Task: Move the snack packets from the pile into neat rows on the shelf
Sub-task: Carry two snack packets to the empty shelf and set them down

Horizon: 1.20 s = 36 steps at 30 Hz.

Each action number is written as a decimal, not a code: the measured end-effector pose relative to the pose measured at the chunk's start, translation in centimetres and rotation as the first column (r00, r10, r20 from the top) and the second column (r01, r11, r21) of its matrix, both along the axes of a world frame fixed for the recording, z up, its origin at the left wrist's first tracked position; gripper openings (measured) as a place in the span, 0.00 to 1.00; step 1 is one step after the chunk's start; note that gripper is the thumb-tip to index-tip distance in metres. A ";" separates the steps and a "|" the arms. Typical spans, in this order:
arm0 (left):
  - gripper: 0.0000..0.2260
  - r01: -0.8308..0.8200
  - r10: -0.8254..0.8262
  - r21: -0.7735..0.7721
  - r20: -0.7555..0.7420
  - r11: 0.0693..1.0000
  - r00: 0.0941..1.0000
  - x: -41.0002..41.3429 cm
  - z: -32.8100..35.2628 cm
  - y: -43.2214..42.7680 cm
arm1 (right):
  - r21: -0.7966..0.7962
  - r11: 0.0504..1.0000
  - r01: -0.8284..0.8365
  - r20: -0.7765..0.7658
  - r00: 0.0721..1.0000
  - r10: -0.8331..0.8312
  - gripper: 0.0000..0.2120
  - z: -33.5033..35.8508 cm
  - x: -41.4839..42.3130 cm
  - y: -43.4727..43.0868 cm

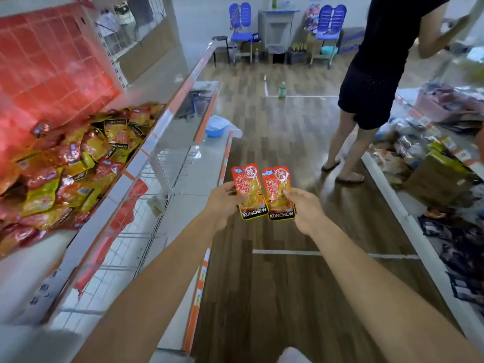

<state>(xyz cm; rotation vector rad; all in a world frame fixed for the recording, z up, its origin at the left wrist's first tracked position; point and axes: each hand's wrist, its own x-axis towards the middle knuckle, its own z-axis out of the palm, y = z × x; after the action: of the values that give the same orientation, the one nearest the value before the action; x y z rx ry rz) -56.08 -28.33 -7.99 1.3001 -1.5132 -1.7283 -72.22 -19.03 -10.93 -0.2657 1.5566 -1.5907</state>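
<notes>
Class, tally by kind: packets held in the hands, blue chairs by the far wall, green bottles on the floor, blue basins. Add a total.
Held packets: 2, the left packet in the left hand, the right packet in the right hand
Blue chairs: 2, left chair, right chair
Green bottle on the floor: 1
Blue basin: 1
Total: 6

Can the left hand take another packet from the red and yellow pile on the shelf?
Probably not yet: the left hand grips an orange foil snack packet. Nothing seems to block its way to the pile of red and yellow packets.
</notes>
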 end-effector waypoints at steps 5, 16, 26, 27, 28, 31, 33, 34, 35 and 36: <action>0.09 0.013 -0.012 0.011 -0.023 1.000 1.000 -6.7 -0.4 -6.7 | 0.015 1.000 0.017 -0.010 1.000 -0.017 0.06 -0.6 -7.2 -7.1; 0.12 -0.052 0.051 -0.007 -0.056 0.999 0.997 -23.0 2.0 -22.8 | -0.009 0.993 -0.118 -0.011 0.993 0.118 0.07 1.9 -24.2 -24.2; 0.13 -0.040 0.040 -0.001 -0.078 0.999 0.996 -32.3 0.4 -39.4 | -0.006 0.989 -0.145 0.005 0.989 0.145 0.04 1.1 -33.7 -40.5; 0.14 -0.030 0.030 0.001 -0.094 1.000 0.995 -33.4 0.4 -41.7 | -0.027 0.988 -0.149 0.006 0.989 0.149 0.05 1.2 -34.8 -42.7; 0.14 -0.018 0.018 0.003 -0.105 1.000 0.994 -34.5 0.5 -44.0 | -0.040 0.987 -0.154 0.004 0.988 0.155 0.07 1.3 -35.9 -44.9; 0.16 0.016 -0.016 0.003 -0.108 1.000 0.994 -37.6 1.1 -51.0 | -0.039 0.986 -0.162 0.008 0.987 0.162 0.06 1.9 -38.9 -51.6; 0.16 0.023 -0.025 -0.018 -0.096 1.000 0.995 -39.7 1.7 -55.3 | -0.059 0.988 -0.146 0.032 0.988 0.148 0.07 2.5 -40.6 -55.7; 0.15 0.022 -0.025 -0.028 -0.093 0.999 0.995 -40.6 1.9 -57.3 | -0.068 0.988 -0.140 0.038 0.989 0.142 0.07 2.7 -41.4 -57.6; 0.15 0.019 -0.022 -0.030 -0.092 0.999 0.995 -41.4 2.0 -59.2 | -0.074 0.988 -0.138 0.041 0.989 0.141 0.08 2.9 -42.1 -59.5; 0.14 0.016 -0.018 -0.026 -0.094 1.000 0.995 -42.1 2.0 -61.0 | -0.074 0.988 -0.138 0.044 0.989 0.141 0.08 3.0 -42.8 -61.1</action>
<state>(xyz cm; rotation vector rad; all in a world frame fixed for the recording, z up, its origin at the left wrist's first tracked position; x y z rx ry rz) -98.21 -89.28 -5.98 1.1798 -1.4915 -1.7504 -114.98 -80.15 -7.94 -0.3645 1.4147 -1.5335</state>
